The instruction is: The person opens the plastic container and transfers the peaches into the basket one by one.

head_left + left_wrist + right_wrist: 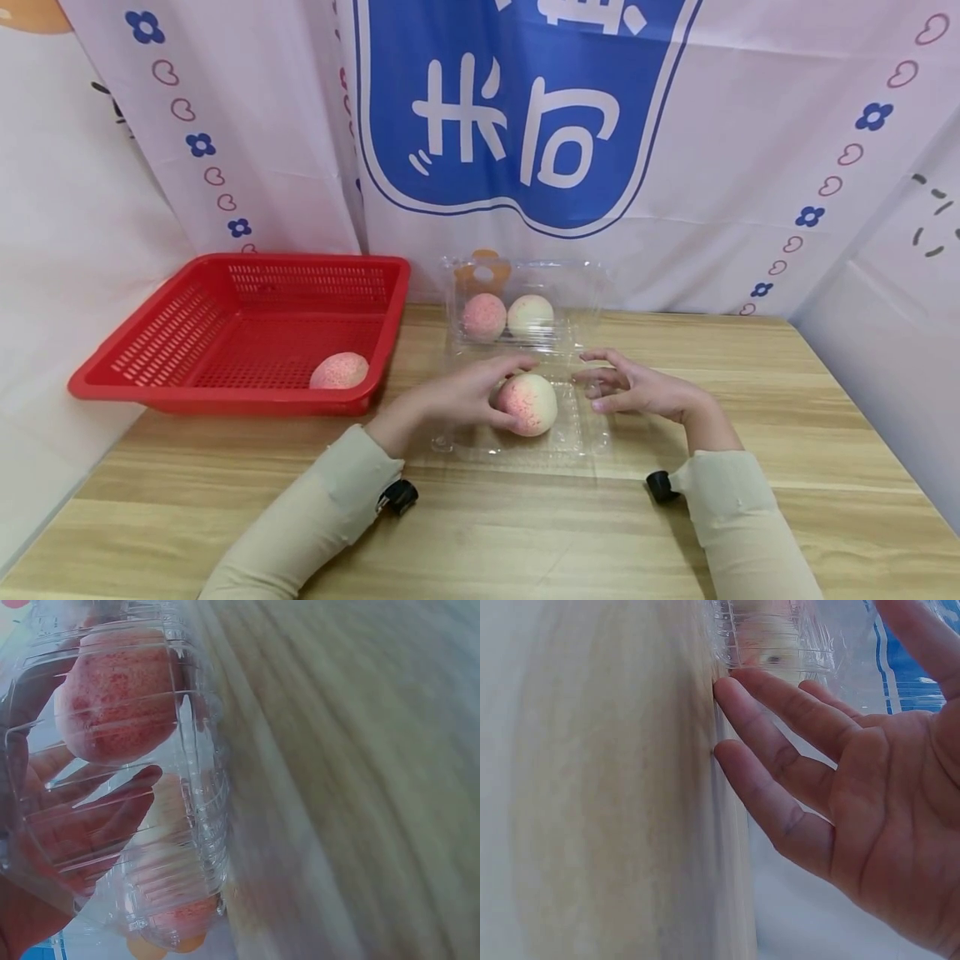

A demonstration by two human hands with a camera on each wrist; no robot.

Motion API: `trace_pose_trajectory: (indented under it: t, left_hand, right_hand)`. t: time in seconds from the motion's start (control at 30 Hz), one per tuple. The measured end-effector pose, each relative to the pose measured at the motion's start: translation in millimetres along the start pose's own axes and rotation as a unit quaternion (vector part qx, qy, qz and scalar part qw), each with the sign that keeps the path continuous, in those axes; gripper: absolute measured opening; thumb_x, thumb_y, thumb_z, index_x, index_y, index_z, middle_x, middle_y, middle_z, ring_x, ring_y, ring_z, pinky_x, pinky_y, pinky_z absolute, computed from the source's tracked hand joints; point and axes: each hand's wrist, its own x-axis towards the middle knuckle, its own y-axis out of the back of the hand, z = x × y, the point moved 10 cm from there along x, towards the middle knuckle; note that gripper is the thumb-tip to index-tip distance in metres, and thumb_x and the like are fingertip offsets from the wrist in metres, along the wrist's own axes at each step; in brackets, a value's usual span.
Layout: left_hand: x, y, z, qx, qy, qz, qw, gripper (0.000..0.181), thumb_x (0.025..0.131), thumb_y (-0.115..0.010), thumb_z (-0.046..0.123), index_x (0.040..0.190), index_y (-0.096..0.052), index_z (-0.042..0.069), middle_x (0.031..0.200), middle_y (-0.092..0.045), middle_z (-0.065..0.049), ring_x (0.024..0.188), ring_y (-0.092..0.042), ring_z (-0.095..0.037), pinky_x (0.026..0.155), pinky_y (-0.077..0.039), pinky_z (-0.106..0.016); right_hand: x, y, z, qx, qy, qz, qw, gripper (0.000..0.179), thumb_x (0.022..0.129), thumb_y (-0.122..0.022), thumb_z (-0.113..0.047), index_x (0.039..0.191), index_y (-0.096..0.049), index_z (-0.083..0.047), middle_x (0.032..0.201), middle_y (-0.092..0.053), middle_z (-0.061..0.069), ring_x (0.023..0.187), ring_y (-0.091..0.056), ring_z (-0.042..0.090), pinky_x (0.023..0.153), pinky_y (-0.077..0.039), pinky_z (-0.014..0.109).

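My left hand (472, 392) curls round a pink-and-cream peach (529, 405), thumb on the near side and fingers on the far side. This peach is at the front part of a clear plastic box (581, 442); in the left wrist view, ribbed clear plastic crosses in front of the peach (120, 697) and the hand (90, 817). A pink peach (484, 317) and a cream peach (531, 317) sit side by side at the back, behind clear plastic. Just right of the box, my right hand (648, 390) has spread, slightly bent fingers and holds nothing.
A red plastic basket (247, 398) stands at the left, with one speckled peach (340, 371) in its near right corner. Behind the wooden table (495, 533) hangs a white cloth (735, 167) with a blue printed panel (517, 187).
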Motion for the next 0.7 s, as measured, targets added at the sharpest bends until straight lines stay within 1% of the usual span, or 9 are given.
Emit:
trace_pose_trajectory:
  t: [0.17, 0.33, 0.5, 0.7]
  left_hand:
    - [1.2, -5.2, -1.8, -0.012, 0.013, -0.011, 0.9998, 0.084, 0.082, -0.083, 0.022, 0.151, -0.037, 0.011, 0.153, -0.044, -0.01, 0.142, -0.042, -0.023, 0.118, -0.034, -0.044]
    - [1.5, -10.3, -3.4, -0.015, 0.02, -0.026, 0.9993, 0.082, 0.082, -0.082, 0.02, 0.151, -0.039, 0.014, 0.152, -0.045, -0.006, 0.141, -0.042, -0.022, 0.118, -0.034, -0.043]
    - [1.1, -9.9, -2.0, -0.018, 0.01, -0.025, 0.9995, 0.077, 0.083, -0.082, 0.017, 0.149, -0.042, 0.014, 0.149, -0.048, -0.006, 0.137, -0.046, -0.022, 0.116, -0.037, -0.044]
    - [-0.6, -9.7, -3.2, -0.024, 0.021, -0.026, 0.9992, 0.078, 0.082, -0.082, 0.015, 0.149, -0.043, 0.018, 0.149, -0.048, -0.002, 0.137, -0.046, -0.02, 0.115, -0.038, -0.043]
  right_hand:
    - [-0.4, -0.2, -1.1, 0.002, 0.003, 0.0, 1.0, 0.08, 0.095, -0.065, -0.012, 0.154, -0.01, -0.006, 0.159, -0.026, 0.028, 0.14, -0.036, 0.047, 0.103, -0.045, 0.032]
    - [0.0, -1.0, -1.3, 0.002, 0.005, -0.003, 1.0, 0.08, 0.096, -0.065, -0.013, 0.154, -0.01, -0.006, 0.159, -0.025, 0.028, 0.14, -0.036, 0.047, 0.104, -0.045, 0.032]
    - [0.4, -0.3, -0.4, 0.004, 0.004, -0.003, 1.0, 0.081, 0.095, -0.065, -0.013, 0.154, -0.01, -0.006, 0.16, -0.025, 0.028, 0.141, -0.036, 0.047, 0.104, -0.045, 0.031]
    - [-0.5, -0.2, -0.3, 0.006, 0.005, -0.002, 1.0, 0.08, 0.095, -0.065, -0.013, 0.154, -0.01, -0.005, 0.16, -0.024, 0.029, 0.14, -0.036, 0.047, 0.105, -0.045, 0.033]
